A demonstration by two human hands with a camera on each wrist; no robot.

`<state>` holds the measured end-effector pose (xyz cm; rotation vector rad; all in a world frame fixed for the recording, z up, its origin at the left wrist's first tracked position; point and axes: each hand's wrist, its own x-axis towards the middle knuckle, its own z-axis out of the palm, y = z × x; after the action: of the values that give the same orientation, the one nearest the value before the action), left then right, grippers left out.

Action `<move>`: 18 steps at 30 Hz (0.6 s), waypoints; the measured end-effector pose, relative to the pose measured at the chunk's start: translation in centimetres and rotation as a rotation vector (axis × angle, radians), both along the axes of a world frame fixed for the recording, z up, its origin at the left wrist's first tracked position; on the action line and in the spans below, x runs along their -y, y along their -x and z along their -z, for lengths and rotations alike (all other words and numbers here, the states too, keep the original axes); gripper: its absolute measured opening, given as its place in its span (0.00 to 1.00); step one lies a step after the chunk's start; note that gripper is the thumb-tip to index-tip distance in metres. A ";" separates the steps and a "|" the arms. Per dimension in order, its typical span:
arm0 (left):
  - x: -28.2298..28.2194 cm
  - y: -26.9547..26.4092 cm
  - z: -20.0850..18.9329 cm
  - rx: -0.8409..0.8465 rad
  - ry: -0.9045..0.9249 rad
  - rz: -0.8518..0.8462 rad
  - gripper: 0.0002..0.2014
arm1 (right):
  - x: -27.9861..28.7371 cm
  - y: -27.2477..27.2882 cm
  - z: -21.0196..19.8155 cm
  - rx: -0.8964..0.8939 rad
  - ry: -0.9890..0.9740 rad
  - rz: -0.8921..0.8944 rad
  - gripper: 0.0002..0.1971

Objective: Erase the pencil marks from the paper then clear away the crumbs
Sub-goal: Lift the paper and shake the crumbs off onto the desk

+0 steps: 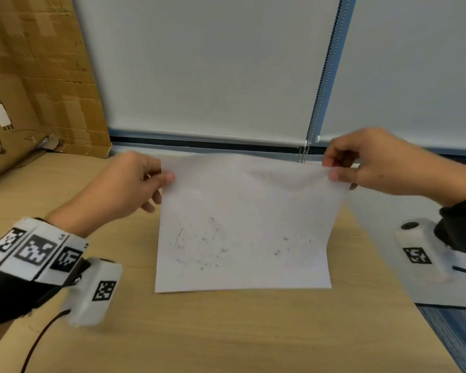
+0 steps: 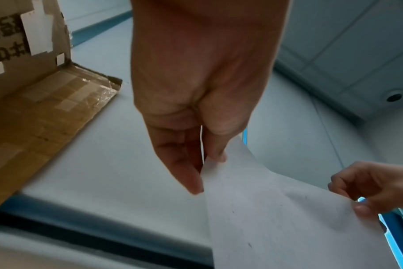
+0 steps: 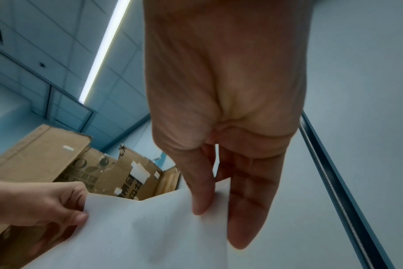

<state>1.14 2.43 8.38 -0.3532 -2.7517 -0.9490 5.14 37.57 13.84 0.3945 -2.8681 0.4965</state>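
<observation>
A white sheet of paper (image 1: 242, 224) is tilted up from the wooden table (image 1: 226, 332), its far edge raised and its near edge low by the tabletop. Dark eraser crumbs (image 1: 199, 249) and faint pencil traces speckle its lower half. My left hand (image 1: 156, 179) pinches the far left corner between thumb and fingers, also seen in the left wrist view (image 2: 203, 174). My right hand (image 1: 334, 170) pinches the far right corner, with thumb on top and fingers behind in the right wrist view (image 3: 219, 209). The paper (image 2: 288, 227) (image 3: 138, 236) sags between the two hands.
A flattened cardboard box (image 1: 33, 76) leans at the back left of the table. White roller blinds (image 1: 213, 63) with a bead chain (image 1: 320, 84) hang behind. The table's right edge (image 1: 441, 305) drops off to a blue floor.
</observation>
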 end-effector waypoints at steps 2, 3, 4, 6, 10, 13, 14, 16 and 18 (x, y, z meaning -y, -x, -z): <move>0.3 -0.3 -1.5 -0.130 -0.037 -0.011 0.10 | 0.1 -0.6 -1.6 -0.063 0.028 -0.008 0.11; 0.5 -0.3 -1.8 -0.179 -0.071 -0.009 0.09 | 0.1 -0.7 -2.1 -0.092 0.039 -0.015 0.10; 0.6 -0.3 -2.0 -0.212 -0.093 -0.004 0.08 | 0.1 -0.8 -2.3 -0.109 0.049 -0.019 0.10; 0.6 -0.4 -1.3 -0.226 -0.075 0.004 0.09 | 0.3 -0.6 -1.8 -0.090 0.046 -0.014 0.11; 0.5 -0.2 -0.1 -0.206 -0.072 -0.003 0.10 | 0.6 -0.5 -0.1 -0.014 0.005 0.000 0.11; 1.0 0.1 -0.9 -0.262 -0.169 0.012 0.08 | 0.5 -0.6 -1.1 -0.081 0.095 -0.011 0.09; 1.1 0.3 -1.1 -0.279 -0.174 0.020 0.08 | 0.4 -0.7 -1.5 -0.101 0.138 -0.027 0.08; 0.9 0.6 -1.2 -0.303 -0.152 0.021 0.09 | 0.1 -0.4 -1.6 -0.108 0.217 -0.054 0.09; 0.7 1.2 -1.4 -0.316 -0.124 -0.005 0.11 | -0.9 0.3 -0.8 -0.045 0.316 -0.024 0.16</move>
<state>-0.09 1.74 9.83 -0.4334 -2.3963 -0.9643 4.80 38.51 14.68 0.3791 -2.6810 0.9152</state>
